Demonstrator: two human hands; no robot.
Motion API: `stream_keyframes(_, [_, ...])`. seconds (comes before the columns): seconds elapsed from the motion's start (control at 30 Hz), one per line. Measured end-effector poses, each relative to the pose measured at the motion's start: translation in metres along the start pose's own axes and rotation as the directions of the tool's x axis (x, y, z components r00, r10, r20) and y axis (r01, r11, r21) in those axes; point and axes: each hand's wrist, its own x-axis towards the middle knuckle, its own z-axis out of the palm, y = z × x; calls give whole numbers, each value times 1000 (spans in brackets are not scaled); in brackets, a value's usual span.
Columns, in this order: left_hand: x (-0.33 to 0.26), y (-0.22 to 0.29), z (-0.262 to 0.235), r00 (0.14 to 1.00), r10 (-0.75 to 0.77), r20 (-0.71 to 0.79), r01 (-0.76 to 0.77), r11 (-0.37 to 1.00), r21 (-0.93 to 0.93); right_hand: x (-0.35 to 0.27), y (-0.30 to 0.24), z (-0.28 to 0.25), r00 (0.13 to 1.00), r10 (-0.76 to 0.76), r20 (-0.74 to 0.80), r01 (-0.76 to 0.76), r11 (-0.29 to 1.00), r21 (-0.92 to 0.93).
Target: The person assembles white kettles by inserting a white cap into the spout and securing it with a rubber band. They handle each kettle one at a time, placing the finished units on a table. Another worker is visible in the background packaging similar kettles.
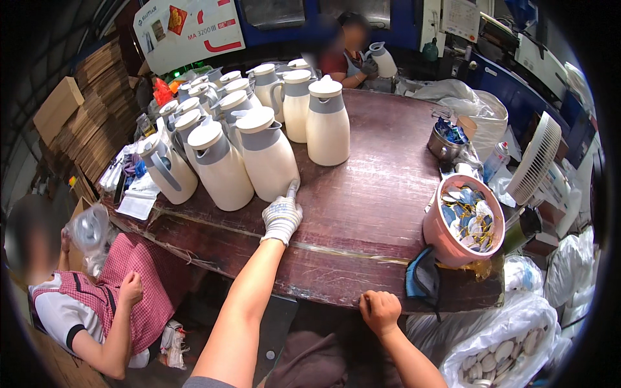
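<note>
My left hand (pixel 283 218), in a white knit glove, rests on the table with one finger stretched against the lower side of a cream vacuum jug (pixel 268 165). That jug stands upright, with a grey collar and a white lid. Left of it is another cream jug (pixel 223 174), and behind them several more stand grouped. One jug (pixel 328 129) stands a little apart on the right. Bare and curled into a fist, my right hand (pixel 381 312) lies at the table's near edge. Nothing shows in it.
A pink bucket (pixel 431 226) of round tags sits on the dark red table (pixel 388 194), with a blue-black mask (pixel 423 281) beside it. A metal pot (pixel 445 150) stands farther back. One person (pixel 110 304) sits at left; another across the table holds a jug (pixel 383 59).
</note>
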Motion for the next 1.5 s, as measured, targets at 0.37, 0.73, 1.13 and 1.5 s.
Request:
stream_keyframes(0.37, [-120,-29,38,917,317,-242,-370,902,-221,-2,0,-3,1000,-23,3,23,1000,-14])
stream_keyframes(0.73, [-119,-26,41,907,280,-315,-363,900,-242,21,-8,-27,944,224,243,-277,938,210])
stream_keyframes(1.13, [-121,-30,43,917,251,-311,-349,882,-318,273,72,-53,937,342,67,-294,881,-371])
stream_keyframes(1.5, [-180,-21,-17,865,316,-389,-455,169,-874,124,-16,-186,914,-134,383,-17,931,365])
